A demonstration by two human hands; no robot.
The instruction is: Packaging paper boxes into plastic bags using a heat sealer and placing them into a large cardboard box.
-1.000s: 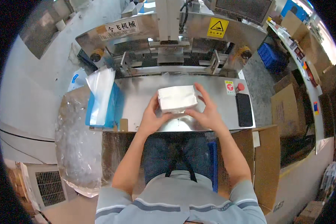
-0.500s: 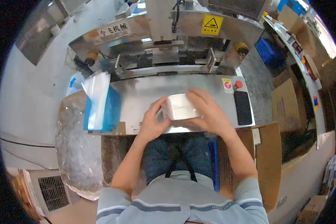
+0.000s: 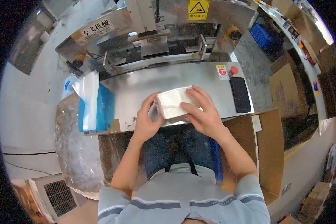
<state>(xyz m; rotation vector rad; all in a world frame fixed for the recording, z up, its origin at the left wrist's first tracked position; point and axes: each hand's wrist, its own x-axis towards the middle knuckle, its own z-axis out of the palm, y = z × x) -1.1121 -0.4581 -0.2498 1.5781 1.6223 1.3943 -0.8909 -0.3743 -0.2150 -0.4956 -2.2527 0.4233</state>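
Observation:
Between my hands is a white tissue pack [image 3: 171, 103], a soft-looking block that seems wrapped in clear film. It is held slightly tilted, just over the front part of the metal worktop [image 3: 138, 80]. My left hand [image 3: 147, 118] grips its left end, with the thumb below and the fingers behind. Across its right end and upper face lie the curled fingers of my right hand [image 3: 203, 112], its thumb underneath. A blue holder [image 3: 106, 108] to the left bears a bundle of clear plastic bags [image 3: 89, 99].
Behind the worktop stands a metal machine with a clamping bar [image 3: 153, 61]. At the right are a red button [image 3: 233, 70] and a black phone [image 3: 240, 95]. An open cardboard box [image 3: 270, 156] stands below right; a large clear plastic sack [image 3: 78, 149] bulges below left.
My right fingers have shifted further over the tissue pack's upper face, and the pack has tilted, its right end higher. The view has turned a little, so the machine sits higher in the picture.

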